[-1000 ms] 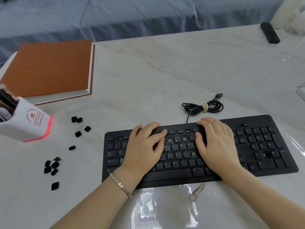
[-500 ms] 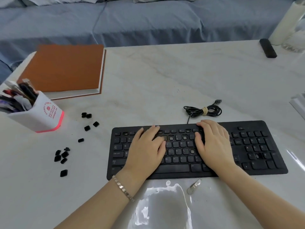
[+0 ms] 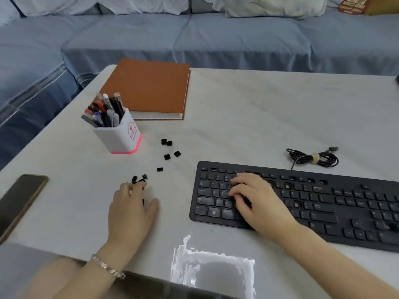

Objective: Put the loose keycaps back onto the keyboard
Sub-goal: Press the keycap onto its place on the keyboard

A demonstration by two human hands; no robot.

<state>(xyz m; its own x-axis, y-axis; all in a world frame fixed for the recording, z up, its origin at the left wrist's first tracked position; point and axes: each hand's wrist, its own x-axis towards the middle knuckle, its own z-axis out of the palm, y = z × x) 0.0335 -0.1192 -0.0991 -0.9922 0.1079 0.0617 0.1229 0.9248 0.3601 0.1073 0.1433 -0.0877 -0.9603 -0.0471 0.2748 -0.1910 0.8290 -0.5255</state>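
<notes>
Across the pale bench (image 3: 259,117), one of each large thing: black keyboard (image 3: 323,203) at right, several sockets bare; orange notebook (image 3: 149,89) at the far side; phone (image 3: 21,199) at the left edge; pen holder (image 3: 118,134) just before the notebook; coiled cable (image 3: 313,158) behind the keyboard.

Two hands. Right hand (image 3: 259,203) rests on the keyboard's left keys, fingers bent and relaxed, gripping nothing, probably steadying the board. Left hand (image 3: 129,210) sits on the bench left of the keyboard, fingertips curled onto the nearest cluster, likely picking; cannot tell whether anything is pinched yet.

Loose keycaps (image 3: 167,156) scattered between holder and left hand, apart from the keyboard: roughly nine countable, one half hidden beneath the fingers.
</notes>
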